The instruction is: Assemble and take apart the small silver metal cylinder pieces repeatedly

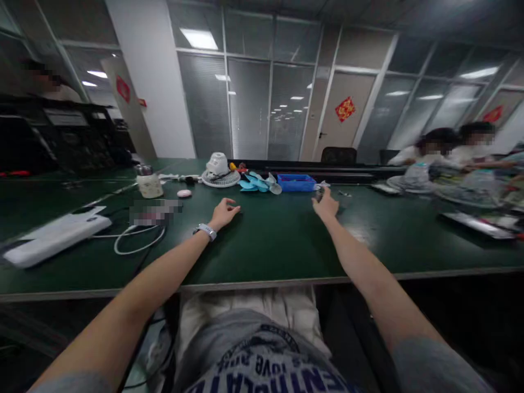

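My left hand (pixel 223 214), with a watch (pixel 205 231) on its wrist, is low over the green table (pixel 262 245). Its fingers are loosely bent and apart, and I see nothing held in them. Further right, my right hand (pixel 327 206) has its fingers closed around a small dark thing (pixel 320 193), too blurred to name. It is just beside the right end of a blue tray (pixel 297 183). Light-blue fan blades (pixel 254 182) lie left of that tray. Behind my left hand are a white round fan grille (pixel 229 179) and a white fan housing (pixel 217 163).
On the left stand a cream jar (pixel 149 184), a pink oval object (pixel 184 194), a white cable (pixel 135 252) and a long white case (pixel 61 237). Co-workers (pixel 438 147) sit at the right, near more fan parts (pixel 417 177). A dark chair (pixel 339 155) is behind the table.
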